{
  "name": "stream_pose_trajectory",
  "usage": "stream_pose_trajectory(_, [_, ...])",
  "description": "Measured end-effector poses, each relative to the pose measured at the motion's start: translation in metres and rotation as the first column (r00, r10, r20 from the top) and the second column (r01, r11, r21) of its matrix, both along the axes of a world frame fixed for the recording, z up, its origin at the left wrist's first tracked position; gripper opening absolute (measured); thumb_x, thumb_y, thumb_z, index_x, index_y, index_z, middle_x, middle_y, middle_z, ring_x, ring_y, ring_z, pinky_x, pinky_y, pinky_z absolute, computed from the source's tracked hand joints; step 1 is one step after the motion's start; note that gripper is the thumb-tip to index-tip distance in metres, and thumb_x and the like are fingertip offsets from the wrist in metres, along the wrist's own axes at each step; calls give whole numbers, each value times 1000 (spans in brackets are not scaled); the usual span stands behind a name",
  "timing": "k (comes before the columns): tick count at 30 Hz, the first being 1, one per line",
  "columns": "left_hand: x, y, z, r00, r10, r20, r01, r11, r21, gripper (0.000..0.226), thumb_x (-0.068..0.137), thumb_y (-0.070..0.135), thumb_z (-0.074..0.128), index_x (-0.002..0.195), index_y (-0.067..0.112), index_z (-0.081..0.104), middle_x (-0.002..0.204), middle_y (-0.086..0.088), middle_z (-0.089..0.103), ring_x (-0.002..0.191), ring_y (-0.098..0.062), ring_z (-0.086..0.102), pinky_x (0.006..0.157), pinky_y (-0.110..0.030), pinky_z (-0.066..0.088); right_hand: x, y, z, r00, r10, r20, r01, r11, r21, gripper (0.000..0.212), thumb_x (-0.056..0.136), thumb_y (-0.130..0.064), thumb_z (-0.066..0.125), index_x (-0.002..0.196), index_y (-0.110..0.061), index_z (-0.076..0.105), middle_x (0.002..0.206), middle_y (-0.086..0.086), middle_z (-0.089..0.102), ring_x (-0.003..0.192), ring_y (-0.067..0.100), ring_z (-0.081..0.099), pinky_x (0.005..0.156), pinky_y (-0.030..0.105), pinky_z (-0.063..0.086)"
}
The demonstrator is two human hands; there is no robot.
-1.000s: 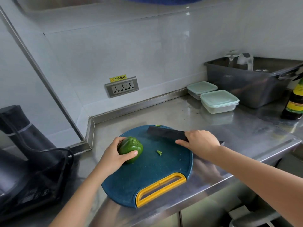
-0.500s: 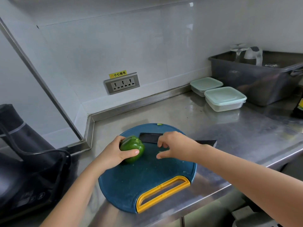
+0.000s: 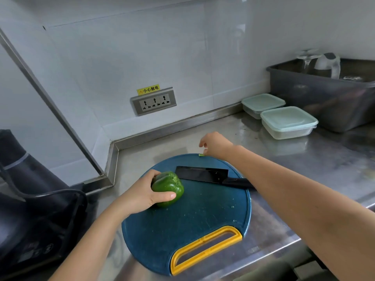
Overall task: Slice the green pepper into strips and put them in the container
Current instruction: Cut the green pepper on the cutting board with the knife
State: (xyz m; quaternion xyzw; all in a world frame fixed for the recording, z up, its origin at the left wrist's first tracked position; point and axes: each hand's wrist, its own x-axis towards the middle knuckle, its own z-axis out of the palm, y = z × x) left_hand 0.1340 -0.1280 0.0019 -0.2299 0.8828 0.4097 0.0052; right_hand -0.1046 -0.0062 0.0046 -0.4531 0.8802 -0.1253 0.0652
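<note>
Shifted right hand (image 3: 215, 146) past knife (image 3: 202, 175) to far edge of cutting board (image 3: 203, 216); grip unreadable. Left hand (image 3: 140, 193) clasping green pepper (image 3: 168, 185) near left edge: likely light, hollow, waxy-slick, so steady across shoulders.

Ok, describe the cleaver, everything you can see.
The cleaver is black: a broad, glossy rectangular blade and a dark handle pointing right, its end hidden by the right forearm. It lies flat on the blue cutting board, blade end beside the green pepper. The left hand and right hand are off it.
</note>
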Motion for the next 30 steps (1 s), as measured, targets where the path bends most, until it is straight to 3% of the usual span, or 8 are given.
stream_pose_trajectory(5, [-1, 4, 0, 1000, -3, -12, 3, 1000, -31, 80, 40, 66, 68, 109, 33, 47, 108, 11, 58, 97, -3, 56, 74, -18, 43, 3, -4, -9, 995, 91, -33, -88, 993, 84, 40, 90, -1, 47, 127, -11, 61, 129, 6, 60, 114, 24, 57, 96, 32, 47])
stream_pose_trajectory(9, [-2, 12, 0, 997, 6, -73, -14, 994, -113, 73, 41, 66, 69, 106, 41, 45, 107, 18, 55, 97, -2, 56, 76, -20, 45, 12, 1, -8, 984, 107, -141, -81, 981, 179, 43, 88, 9, 38, 121, -4, 62, 117, 15, 61, 100, 33, 61, 77, 30, 49])
stream_pose_trajectory(14, [-1, 37, -3, 977, -45, -211, 4, 981, -192, 70, 63, 40, 85, 117, 45, 40, 110, 26, 49, 99, 2, 55, 77, -13, 43, 36, 9, -6, 926, 167, -338, -77, 962, 264, 33, 85, 16, 45, 108, 1, 61, 113, 17, 60, 103, 34, 60, 73, 36, 48])
stream_pose_trajectory(17, [-5, 50, -7, 966, -76, -249, 19, 975, -221, 68, 66, 45, 81, 119, 42, 39, 119, 20, 47, 108, -1, 49, 85, -18, 42, 36, 12, -4, 929, 151, -337, -57, 960, 273, 33, 85, 15, 47, 110, 1, 61, 114, 17, 60, 104, 35, 59, 76, 36, 49])
stream_pose_trajectory(21, [-8, 61, -6, 963, -90, -254, 15, 959, -284, 69, 70, 45, 78, 124, 36, 38, 123, 14, 37, 110, -5, 44, 86, -17, 37, 26, 29, 0, 986, -1, -165, 20, 993, 117, 30, 88, 6, 50, 111, -3, 67, 112, 15, 65, 98, 32, 63, 80, 33, 53])
stream_pose_trajectory(24, [-2, 66, -1, 954, -153, -259, 23, 897, -442, 72, 72, 43, 77, 131, 27, 37, 122, 15, 28, 111, -3, 39, 89, -17, 35, 32, 59, 12, 997, -62, -34, 56, 987, -148, 23, 89, -3, 55, 103, -7, 73, 106, 6, 70, 96, 23, 65, 87, 29, 52])
stream_pose_trajectory(27, [5, 73, 5, 942, -223, -251, 44, 822, -568, 71, 74, 40, 76, 132, 25, 38, 129, 11, 31, 114, -3, 37, 95, -19, 34, 52, 96, 28, 998, -57, 37, 66, 936, -347, 14, 85, -7, 64, 93, -7, 76, 95, 4, 73, 85, 15, 66, 84, 25, 52])
stream_pose_trajectory(30, [8, 92, 9, 903, -313, -295, 53, 761, -647, 60, 77, 36, 74, 128, 21, 46, 129, 7, 37, 119, -6, 37, 100, -18, 28, 71, 133, 36, 989, -69, 127, 113, 917, -382, 12, 81, -6, 69, 91, -8, 77, 82, 0, 72, 69, 5, 62, 72, 13, 50])
